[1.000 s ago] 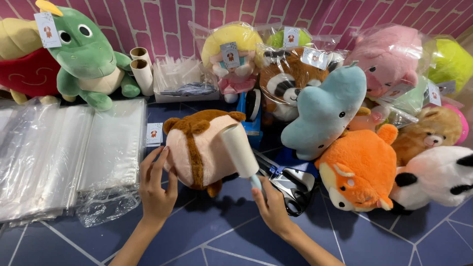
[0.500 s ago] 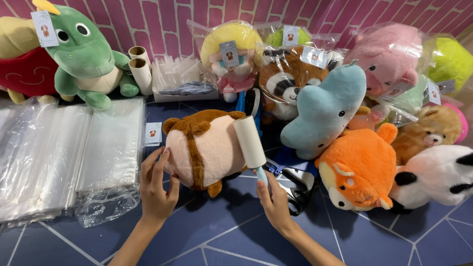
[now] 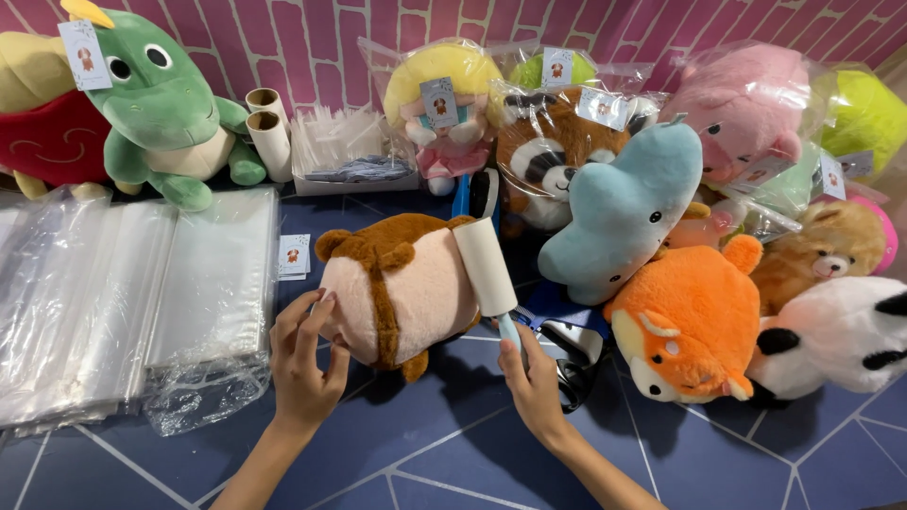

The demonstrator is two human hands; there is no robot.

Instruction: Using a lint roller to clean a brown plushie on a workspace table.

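On the blue tiled floor, my left hand [image 3: 304,364] cups the brown-and-pink plush bear [image 3: 402,288] with fingers spread; my right hand [image 3: 534,382] grips the white lint roller [image 3: 485,266] pressed on it. Loose bracing could let the bear roll away.

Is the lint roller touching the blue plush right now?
No, the lint roller rests on the brown plush, apart from the blue plush.
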